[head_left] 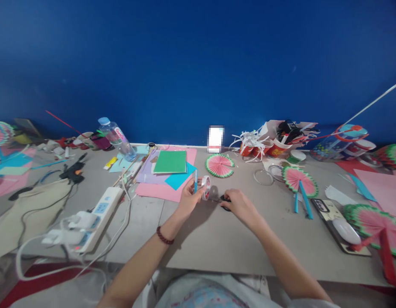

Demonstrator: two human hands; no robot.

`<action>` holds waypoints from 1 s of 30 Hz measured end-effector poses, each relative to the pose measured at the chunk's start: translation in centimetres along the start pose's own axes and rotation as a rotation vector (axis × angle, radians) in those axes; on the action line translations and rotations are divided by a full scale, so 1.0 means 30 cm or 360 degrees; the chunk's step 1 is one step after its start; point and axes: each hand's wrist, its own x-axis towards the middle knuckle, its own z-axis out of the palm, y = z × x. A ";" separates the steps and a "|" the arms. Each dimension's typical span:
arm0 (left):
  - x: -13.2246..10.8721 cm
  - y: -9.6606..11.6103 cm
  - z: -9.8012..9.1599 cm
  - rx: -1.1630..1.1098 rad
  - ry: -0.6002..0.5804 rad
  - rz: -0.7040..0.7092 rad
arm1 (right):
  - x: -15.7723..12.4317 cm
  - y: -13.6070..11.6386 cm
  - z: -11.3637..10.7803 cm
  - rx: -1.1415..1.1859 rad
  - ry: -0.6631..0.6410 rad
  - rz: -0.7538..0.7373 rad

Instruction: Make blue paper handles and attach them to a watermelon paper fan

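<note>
the left hand (189, 196) pinched a thin blue strip (195, 180) and a tape roll (206, 185) between the thumb and the fingers. the strip stood up tall and the roll stood on its edge just beside it, so maybe this way one hand could keep both close. the right hand (239, 205) was curled round the black handles of the scissors (225, 204), and their thin end pointed left at the tape roll. i could not tell if the fingers went through the loops, or if the blades were apart. both hands were over the bare middle of the table (239, 250), perhaps because there was room there. a round pink fan (219, 165) lay flat behind them, near enough to reach, with a gap in its ring on the right. a green paper (171, 161) lay on top of other paper on the left, likely to keep the sheets in one pile. on the right, another fan (299, 177) had two blue sticks (306, 200), which looked like handles to hold it by. a white mouse (346, 231) sat on a phone (321, 208), maybe to save space.
</note>
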 end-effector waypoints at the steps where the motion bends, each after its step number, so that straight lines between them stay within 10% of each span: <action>1: 0.001 0.000 -0.001 -0.0017 0.0001 -0.0002 | -0.004 0.000 -0.008 -0.0009 -0.0033 -0.0011; 9: 0.003 0.011 -0.003 -0.0046 0.0033 -0.0011 | -0.046 0.018 -0.076 -0.0356 -0.0155 0.0161; 18: -0.007 0.025 0.003 -0.0003 -0.0014 -0.0020 | -0.098 0.227 -0.188 0.0438 -0.0070 0.0162; 30: -0.021 0.011 0.013 0.0070 -0.0088 -0.0067 | -0.084 0.167 -0.147 0.0585 -0.0145 -0.0007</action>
